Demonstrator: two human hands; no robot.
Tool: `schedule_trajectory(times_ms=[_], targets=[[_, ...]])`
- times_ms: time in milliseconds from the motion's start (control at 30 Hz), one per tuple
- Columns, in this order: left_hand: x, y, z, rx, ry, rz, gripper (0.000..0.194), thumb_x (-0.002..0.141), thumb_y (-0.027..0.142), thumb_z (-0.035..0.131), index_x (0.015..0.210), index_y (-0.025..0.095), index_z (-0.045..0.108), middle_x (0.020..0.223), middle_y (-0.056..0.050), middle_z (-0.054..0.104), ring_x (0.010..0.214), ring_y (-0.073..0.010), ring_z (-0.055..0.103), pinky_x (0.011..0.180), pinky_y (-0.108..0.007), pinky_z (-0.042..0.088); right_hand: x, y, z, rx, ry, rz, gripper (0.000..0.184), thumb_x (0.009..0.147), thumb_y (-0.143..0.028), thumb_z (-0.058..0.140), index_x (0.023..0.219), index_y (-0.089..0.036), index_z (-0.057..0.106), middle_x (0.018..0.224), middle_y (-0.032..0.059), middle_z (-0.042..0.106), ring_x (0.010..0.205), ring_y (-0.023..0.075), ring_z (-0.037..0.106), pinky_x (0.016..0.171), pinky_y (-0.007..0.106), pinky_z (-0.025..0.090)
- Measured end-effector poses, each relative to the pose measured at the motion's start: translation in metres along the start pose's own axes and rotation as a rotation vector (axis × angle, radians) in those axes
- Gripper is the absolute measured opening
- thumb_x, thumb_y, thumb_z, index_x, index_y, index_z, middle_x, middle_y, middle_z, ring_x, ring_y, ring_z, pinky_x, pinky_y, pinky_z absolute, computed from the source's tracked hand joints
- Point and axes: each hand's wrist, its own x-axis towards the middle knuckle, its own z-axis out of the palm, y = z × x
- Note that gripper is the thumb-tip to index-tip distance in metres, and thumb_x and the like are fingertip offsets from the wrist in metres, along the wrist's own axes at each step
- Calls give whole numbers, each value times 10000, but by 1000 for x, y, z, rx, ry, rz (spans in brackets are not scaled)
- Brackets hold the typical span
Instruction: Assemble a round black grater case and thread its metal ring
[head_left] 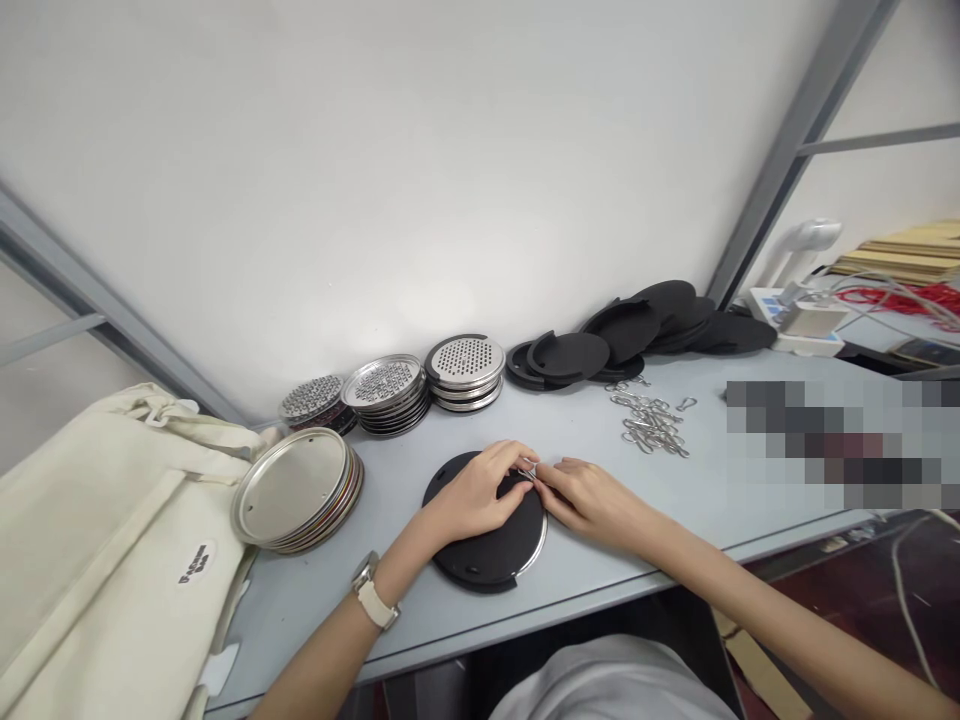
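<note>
A round black cover with a thin metal rim (487, 550) lies flat on the grey table in front of me. My left hand (484, 490) rests over the cover, its thumb and fingers closed at the upper right edge. From the right, my right hand (589, 500) meets it there in a pinch. A small silver carabiner (528, 472) shows between the fingertips of both hands; the fingers partly hide it. Whether the carabiner passes through the disc's hole cannot be made out. Farther right lies a loose heap of similar silver carabiners (652, 425).
Behind my hands stand stacks of round metal graters (382, 383) and perforated discs (466, 362). Plain metal discs (296, 485) are stacked at left, beside a cream cloth bag (112, 520). Black covers (574, 357) pile along the wall; a power strip (806, 325) sits at far right.
</note>
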Motion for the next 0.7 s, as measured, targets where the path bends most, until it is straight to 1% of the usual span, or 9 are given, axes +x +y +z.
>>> schedule_trajectory(times_ms=[167,500,700], targets=[[0,1,0,-2,1,2,278,832,72,497,1084,188,493,1041,-51,578,993,-169,563,885,-305,461,0,0,0,-1,1,8,243,963,-271,303,856,-174,498,654,27,559,609,156,514,589,256,341],[-1,1,0,-3,6,10,274,834,72,489,1082,188,493,1041,-57,578,993,-176,560,884,-317,463,0,0,-1,20,3,0,238,961,-263,314,948,-154,525,690,39,582,618,157,524,615,260,366],[-1,2,0,51,9,26,262,834,73,485,1069,188,497,1030,-56,571,999,-187,543,897,-329,452,0,0,-1,2,13,-20,245,963,-258,304,915,-163,524,679,34,577,614,156,516,618,262,367]])
